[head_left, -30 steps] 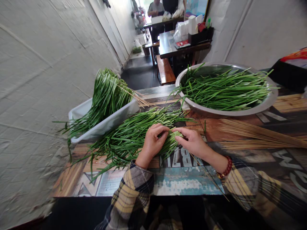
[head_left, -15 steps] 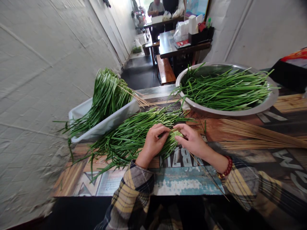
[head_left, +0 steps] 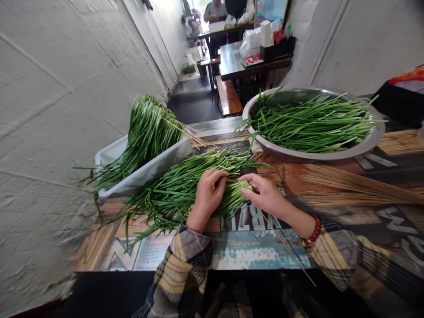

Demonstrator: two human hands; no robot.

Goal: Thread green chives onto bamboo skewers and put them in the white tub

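Observation:
A loose pile of green chives (head_left: 179, 187) lies on the patterned table (head_left: 258, 251) in front of me. My left hand (head_left: 207, 194) rests on the cut ends of the pile, fingers curled down over the stalks. My right hand (head_left: 263, 194) pinches the chive ends between thumb and forefinger. A thin bamboo skewer (head_left: 291, 251) runs from under my right hand toward the table's near edge.
A white tray (head_left: 145, 170) at left holds skewered chives (head_left: 145, 132). A big metal basin (head_left: 364, 145) of loose chives (head_left: 311, 123) stands at the back right. Bamboo skewers (head_left: 357, 187) lie in a bundle at right. Further tables and a person (head_left: 215, 11) are beyond.
My left hand has shifted slightly left and down over the chive ends; my right hand has hardly moved. The skewer under it points a little further toward me.

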